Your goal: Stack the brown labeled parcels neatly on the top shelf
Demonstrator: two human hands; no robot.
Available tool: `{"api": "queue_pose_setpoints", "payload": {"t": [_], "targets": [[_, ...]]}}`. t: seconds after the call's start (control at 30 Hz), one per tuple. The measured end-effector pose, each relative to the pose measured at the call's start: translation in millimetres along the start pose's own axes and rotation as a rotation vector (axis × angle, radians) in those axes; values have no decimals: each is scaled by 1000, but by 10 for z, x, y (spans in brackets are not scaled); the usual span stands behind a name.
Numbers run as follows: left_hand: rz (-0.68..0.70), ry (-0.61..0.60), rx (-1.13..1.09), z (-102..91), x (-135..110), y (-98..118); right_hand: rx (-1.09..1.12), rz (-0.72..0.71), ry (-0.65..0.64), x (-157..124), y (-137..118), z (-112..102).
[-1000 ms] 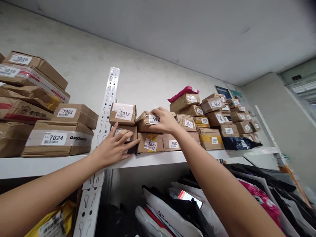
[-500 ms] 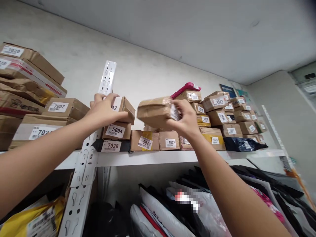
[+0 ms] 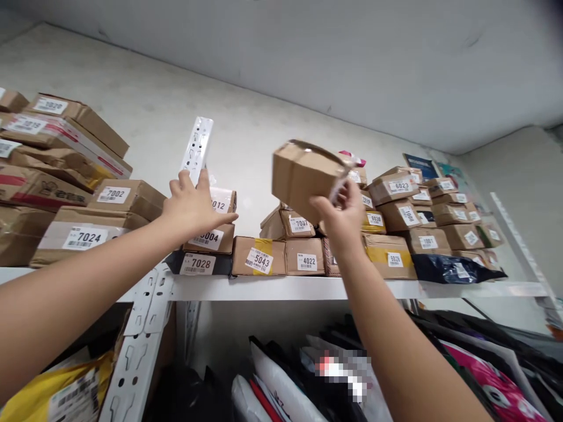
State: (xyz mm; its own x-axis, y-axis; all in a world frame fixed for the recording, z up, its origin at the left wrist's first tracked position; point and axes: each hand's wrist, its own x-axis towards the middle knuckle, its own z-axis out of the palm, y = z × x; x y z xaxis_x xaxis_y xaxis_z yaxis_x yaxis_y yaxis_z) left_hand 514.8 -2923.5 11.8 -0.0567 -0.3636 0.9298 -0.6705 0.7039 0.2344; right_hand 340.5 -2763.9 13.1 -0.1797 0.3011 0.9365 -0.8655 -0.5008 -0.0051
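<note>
Right hand [image 3: 341, 220] grips a small cardboard parcel [image 3: 301, 179] from below, fingers closed on its right lower edge. Parcel is raised clear of the shelf [image 3: 308, 287], tilted, above the row holding boxes 7007 [image 3: 299, 224] and 4022 [image 3: 305, 258].

Left hand [image 3: 191, 205] lies flat and open, fingers spread, on the top box of a stack [image 3: 222, 201], label partly hidden, reading "012". Box 5004 [image 3: 209, 239] sits under it, then the dark parcel 7028 [image 3: 197, 264]. The stack stands just beside the white perforated upright [image 3: 197, 146].

Versus 0.5 s ago: parcel is higher and tipped further up, its label no longer readable. Left hand has stayed on the top box. Box 7007 is now uncovered behind where the parcel was held.
</note>
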Motion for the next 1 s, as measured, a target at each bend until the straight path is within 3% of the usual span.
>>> {"api": "queue_pose_setpoints", "payload": {"t": [0.1,0.23,0.3,0.37,0.5,0.63,0.73,0.8,0.83,0.87,0.97,1.0], "targets": [[10,32,-59,79,-74,-81,-297,-210,-100,117,-8,609],[59,50,-67,157,-182,-200,-549,-206,-401,356,-34,1380],[92,35,-43,144,-220,-290,-571,-161,-619,437,-63,1576],[114,18,-35,107,-237,-389,-564,-124,-805,464,-86,1627],[195,44,-36,45,-224,-475,-644,-319,-901,427,-76,1563],[407,189,-50,50,-244,-261,-641,-520,-952,429,-63,1545],[630,283,-59,78,-336,-39,-624,-558,-802,393,-74,1340],[820,301,-24,117,-406,38,-573,-537,-630,258,-53,1025],[906,299,2,145,-430,47,-536,-529,-606,153,-23,829],[977,288,30,178,-443,38,-520,-513,-680,29,21,627],[1076,206,131,291,-407,-61,-659,-480,-1062,-343,203,123],[1087,170,167,325,-376,-104,-723,-493,-1078,-434,261,26]]}}
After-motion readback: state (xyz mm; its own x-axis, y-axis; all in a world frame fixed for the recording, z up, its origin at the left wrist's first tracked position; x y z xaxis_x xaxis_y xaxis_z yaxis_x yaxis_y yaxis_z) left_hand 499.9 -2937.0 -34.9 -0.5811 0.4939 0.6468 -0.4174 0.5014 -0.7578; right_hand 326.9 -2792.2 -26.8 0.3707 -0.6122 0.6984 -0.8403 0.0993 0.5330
